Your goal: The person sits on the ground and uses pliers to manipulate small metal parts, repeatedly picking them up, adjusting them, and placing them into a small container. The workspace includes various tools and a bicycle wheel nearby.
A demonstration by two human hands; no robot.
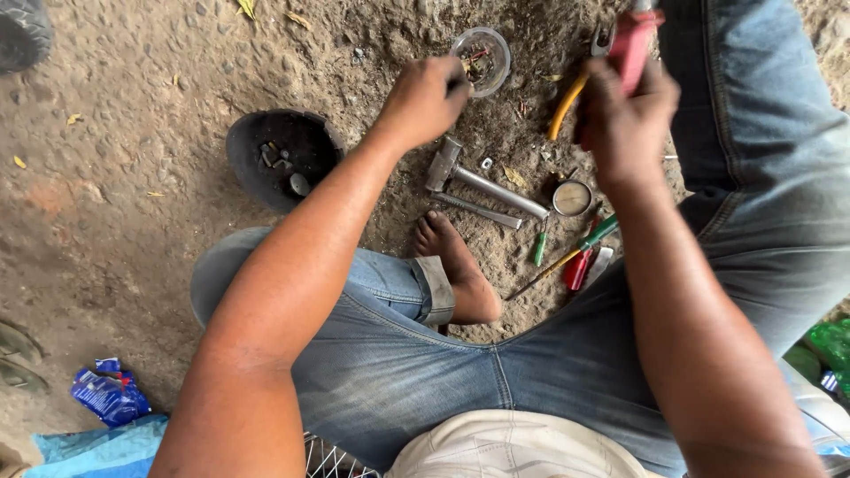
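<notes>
My left hand (425, 96) is closed, its fingertips pinching something small I cannot make out, next to a clear round plastic container (482, 58) with small bits in it. My right hand (624, 119) grips a red-handled tool (630, 44) held upright; what its head is cannot be seen. A yellow-handled tool (567, 104) lies on the ground just left of that hand. A metal hammer (482, 181) lies on the dirt below my left hand, by my bare foot (456, 265).
A black rubber bowl (282, 158) with small metal parts sits at the left. A round tin (572, 197), green and red-handled screwdrivers (584, 248) and a flat metal bar (478, 211) lie on the dirt. A blue wrapper (108, 396) lies at bottom left, a tyre (22, 31) at top left.
</notes>
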